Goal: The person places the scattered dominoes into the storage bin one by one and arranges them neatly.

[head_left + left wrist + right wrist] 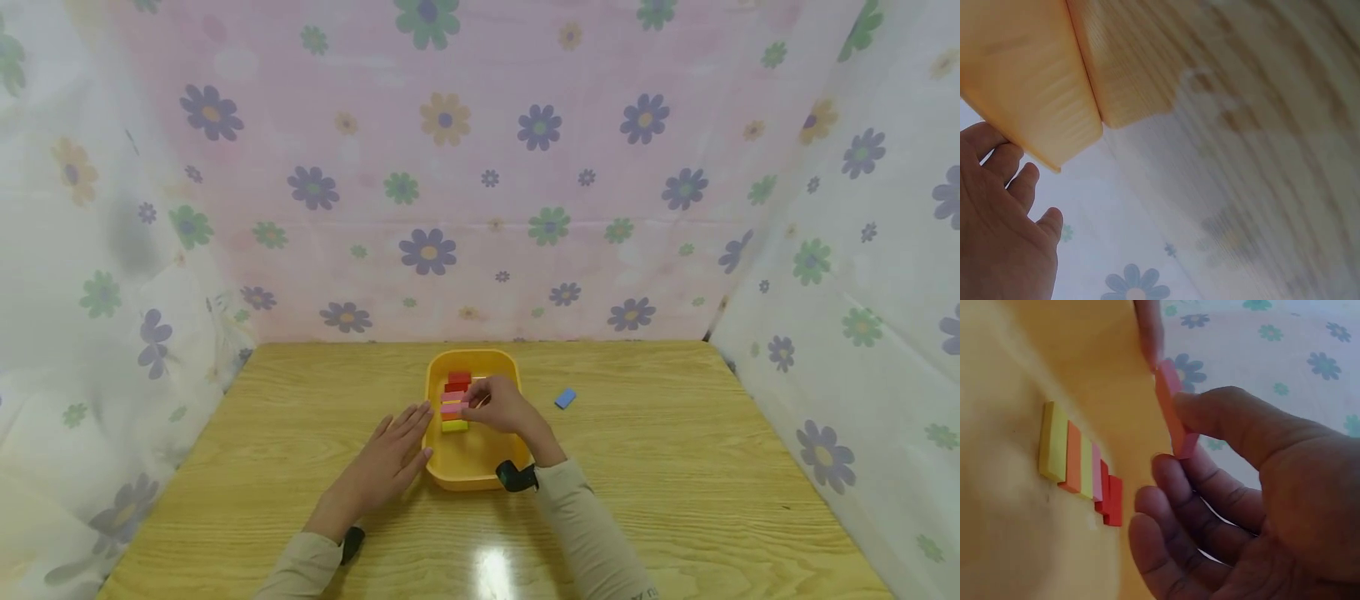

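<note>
My right hand is over the yellow tray, pinching a pink block between thumb and fingers. In the right wrist view the block stands on end, and its shaded face looks orange. Below it, on the tray floor, flat blocks lie side by side in a row: a yellow block, an orange block, another yellow one, a pink one and red blocks. At the tray's left wall my left hand lies with straight, spread fingers, their tips touching the rim.
A blue block lies on the wooden table, to the right of the tray. Flowered cloth hangs behind the table and along both sides. A dark wrist camera on my right arm overlaps the tray's front right corner.
</note>
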Demonstrator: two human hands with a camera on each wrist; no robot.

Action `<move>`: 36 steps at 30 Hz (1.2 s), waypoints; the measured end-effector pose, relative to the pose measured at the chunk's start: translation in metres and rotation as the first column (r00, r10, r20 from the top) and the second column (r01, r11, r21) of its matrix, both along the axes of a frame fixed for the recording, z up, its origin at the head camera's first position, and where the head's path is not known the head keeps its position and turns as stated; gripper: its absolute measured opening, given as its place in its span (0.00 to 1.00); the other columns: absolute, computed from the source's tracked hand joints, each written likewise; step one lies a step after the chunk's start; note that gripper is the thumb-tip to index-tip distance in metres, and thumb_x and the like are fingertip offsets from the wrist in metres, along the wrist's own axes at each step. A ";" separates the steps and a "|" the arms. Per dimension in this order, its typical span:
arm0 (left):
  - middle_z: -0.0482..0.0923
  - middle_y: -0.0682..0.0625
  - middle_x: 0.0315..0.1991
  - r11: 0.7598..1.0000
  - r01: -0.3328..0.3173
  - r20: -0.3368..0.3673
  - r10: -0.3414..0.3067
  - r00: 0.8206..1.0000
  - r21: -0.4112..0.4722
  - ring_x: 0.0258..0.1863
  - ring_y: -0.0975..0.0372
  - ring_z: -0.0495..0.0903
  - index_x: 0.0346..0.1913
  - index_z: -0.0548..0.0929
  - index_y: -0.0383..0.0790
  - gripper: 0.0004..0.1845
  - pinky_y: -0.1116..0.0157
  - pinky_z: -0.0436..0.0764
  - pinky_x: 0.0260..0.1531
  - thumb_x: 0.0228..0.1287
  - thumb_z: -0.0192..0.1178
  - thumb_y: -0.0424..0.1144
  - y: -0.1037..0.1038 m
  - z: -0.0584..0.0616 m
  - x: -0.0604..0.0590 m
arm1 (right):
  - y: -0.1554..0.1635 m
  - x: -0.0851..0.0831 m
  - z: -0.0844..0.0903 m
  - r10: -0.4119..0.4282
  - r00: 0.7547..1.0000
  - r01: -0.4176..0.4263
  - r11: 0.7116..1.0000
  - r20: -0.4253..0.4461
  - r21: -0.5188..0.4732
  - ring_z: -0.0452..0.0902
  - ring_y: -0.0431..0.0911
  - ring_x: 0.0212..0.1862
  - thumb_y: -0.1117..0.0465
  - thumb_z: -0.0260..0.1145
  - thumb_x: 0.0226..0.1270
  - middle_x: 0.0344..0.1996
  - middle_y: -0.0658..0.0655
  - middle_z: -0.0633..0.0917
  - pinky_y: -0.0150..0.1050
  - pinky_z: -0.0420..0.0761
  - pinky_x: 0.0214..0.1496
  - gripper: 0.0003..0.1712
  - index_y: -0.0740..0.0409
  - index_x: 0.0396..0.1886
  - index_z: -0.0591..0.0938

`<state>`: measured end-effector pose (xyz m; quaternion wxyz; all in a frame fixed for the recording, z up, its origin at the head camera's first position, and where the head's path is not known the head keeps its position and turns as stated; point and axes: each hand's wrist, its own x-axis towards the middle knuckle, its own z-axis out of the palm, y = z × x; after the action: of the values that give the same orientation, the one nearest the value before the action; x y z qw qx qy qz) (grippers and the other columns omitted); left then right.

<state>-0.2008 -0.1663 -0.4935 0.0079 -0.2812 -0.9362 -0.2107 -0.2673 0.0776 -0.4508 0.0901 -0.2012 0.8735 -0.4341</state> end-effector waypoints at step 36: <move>0.55 0.46 0.80 1.000 0.009 -0.064 -0.009 0.998 0.005 0.80 0.47 0.54 0.79 0.59 0.36 0.34 0.38 0.52 0.76 0.80 0.50 0.49 0.001 -0.001 0.000 | -0.011 -0.016 -0.015 -0.019 0.972 -0.072 0.926 0.235 0.369 0.74 0.42 0.29 0.62 0.82 0.53 0.25 0.48 0.84 0.31 0.77 0.32 0.08 0.55 0.25 0.88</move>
<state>-0.2009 -0.1655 -0.4946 0.0374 -0.2919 -0.9336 -0.2042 -0.2838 0.0661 -0.4657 0.2354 -0.1393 0.9207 -0.2785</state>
